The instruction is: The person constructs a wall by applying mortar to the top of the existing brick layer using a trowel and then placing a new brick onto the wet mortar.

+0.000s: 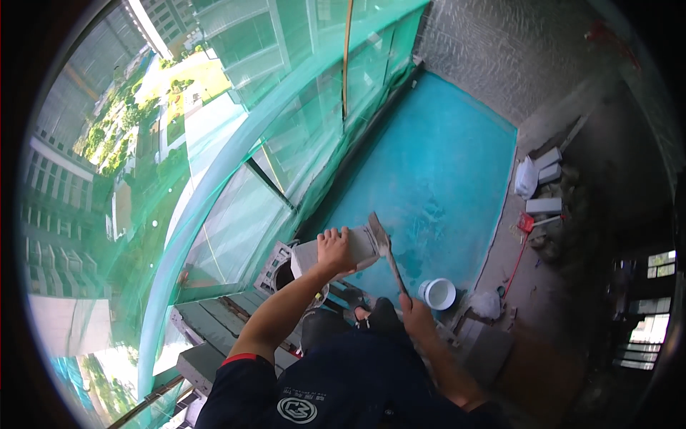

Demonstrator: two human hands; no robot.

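Observation:
My left hand (334, 247) grips a light grey block (365, 244) from above, fingers bent over its top, and holds it in front of my body. In my right hand (416, 315) is the handle of a trowel (379, 234). Its blade lies against or very near the block's right end, which looks coated with something grey. A dark round bucket (284, 276) shows partly below the block's left end; the block and my left arm hide the rest of it.
A blue-coated floor (443, 157) spreads ahead, with a white bucket (437, 294) on it. Green netting (250, 136) runs along the left edge, high above ground. Stacked grey blocks (214, 329) lie at lower left. A red dustpan (526, 222) and white blocks (544, 206) lie right.

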